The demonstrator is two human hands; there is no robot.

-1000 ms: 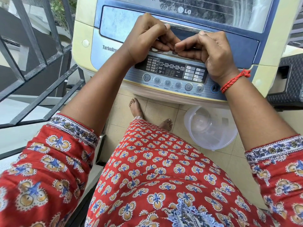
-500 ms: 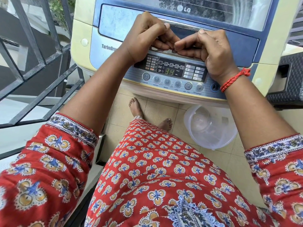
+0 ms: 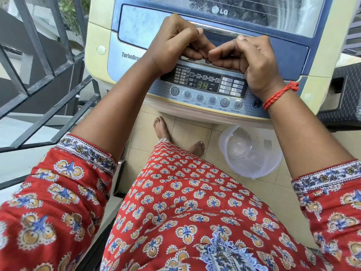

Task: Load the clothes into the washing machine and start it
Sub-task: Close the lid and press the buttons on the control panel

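Observation:
A cream and blue top-loading washing machine [image 3: 101, 36] stands in front of me with its clear lid [image 3: 140, 26] down. No clothes are visible through it. My left hand [image 3: 175, 45] and my right hand [image 3: 254, 55] rest side by side on the lid's front edge, fingers curled in, fingertips touching each other, nothing held. Just below them the control panel display [image 3: 202, 85] shows a green 34. A row of round buttons [image 3: 199, 97] runs under it. The blue start/pause button [image 3: 256, 104] sits by my right wrist, untouched.
A clear plastic tub [image 3: 252, 153] lies on the tiled floor under the machine's front right. A dark metal railing [image 3: 48, 75] runs close on the left. A dark woven basket [image 3: 347, 94] stands against the machine's right side. My bare feet [image 3: 162, 128] are near its base.
The display's number has lit up green and reads 34. Both hands stay in the same place on the lid edge.

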